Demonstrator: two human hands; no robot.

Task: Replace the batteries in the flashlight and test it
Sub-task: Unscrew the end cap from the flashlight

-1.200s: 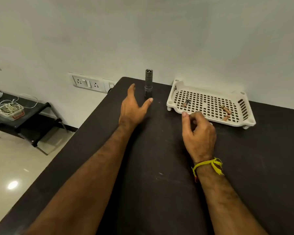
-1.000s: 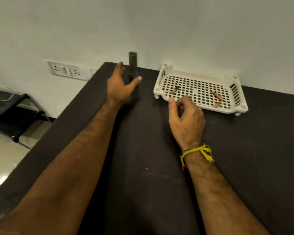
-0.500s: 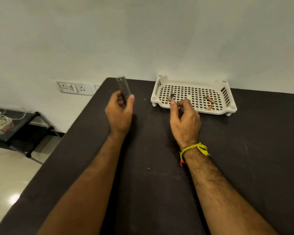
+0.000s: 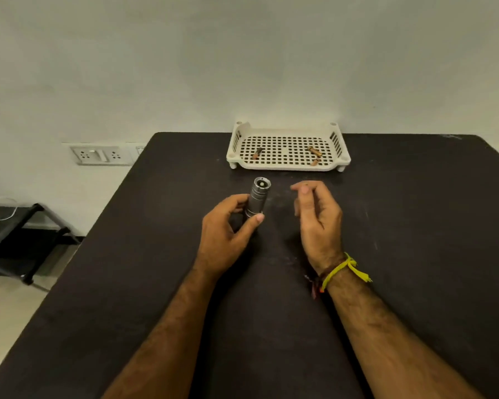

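Note:
My left hand [image 4: 228, 234] grips a grey metal flashlight [image 4: 258, 198] above the black table [image 4: 415, 254], its round end tilted up toward the camera. My right hand [image 4: 317, 217] hovers just right of the flashlight with loosely curled fingers and holds nothing. A white perforated tray [image 4: 288, 165] stands at the table's far edge against the wall. In the tray lie three copper-coloured batteries: one on the left [image 4: 257, 153] and two on the right [image 4: 314, 151] [image 4: 316, 162].
A wall socket plate [image 4: 100, 154] sits left of the table's back corner. A low black stand [image 4: 26, 226] with cables is on the floor at the left. The table's left edge runs diagonally toward me.
My left hand took the upright flashlight from the table's back corner and brought it toward me, tilting it. My right hand moved back from the tray and loosened.

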